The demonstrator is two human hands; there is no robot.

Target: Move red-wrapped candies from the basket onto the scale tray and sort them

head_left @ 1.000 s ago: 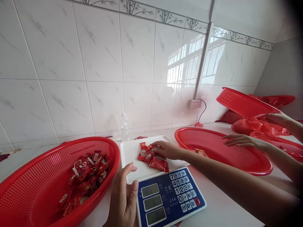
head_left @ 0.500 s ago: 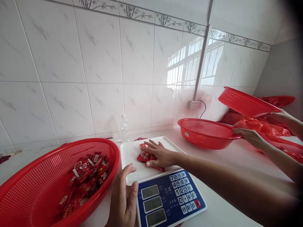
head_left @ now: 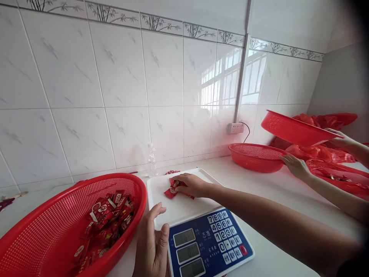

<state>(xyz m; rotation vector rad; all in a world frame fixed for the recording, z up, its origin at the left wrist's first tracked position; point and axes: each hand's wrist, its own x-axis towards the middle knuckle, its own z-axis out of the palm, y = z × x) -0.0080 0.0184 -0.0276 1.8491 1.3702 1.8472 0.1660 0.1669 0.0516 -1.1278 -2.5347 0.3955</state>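
A digital scale [head_left: 207, 244] with a blue keypad and a white weighing tray [head_left: 161, 190] stands in front of me. My right hand [head_left: 190, 184] lies on the tray with its fingers curled over a small bunch of red snack packets [head_left: 171, 189]. My left hand [head_left: 152, 244] rests against the scale's front left corner, fingers apart and holding nothing. To the left, a big red mesh basket [head_left: 43, 234] holds several more red packets [head_left: 108, 219].
At the right a co-worker's hand [head_left: 296, 166] holds the rim of a second red basket [head_left: 255, 156]; their other hand [head_left: 341, 140] lifts a third basket [head_left: 294, 129] above red plastic bags [head_left: 328, 154]. A clear bottle [head_left: 152, 161] stands by the tiled wall, below a socket [head_left: 235, 127].
My right hand went from flat over the packets to curled round them, bunching them together. The co-worker pulled the second basket away to the back right. My left hand stayed put.
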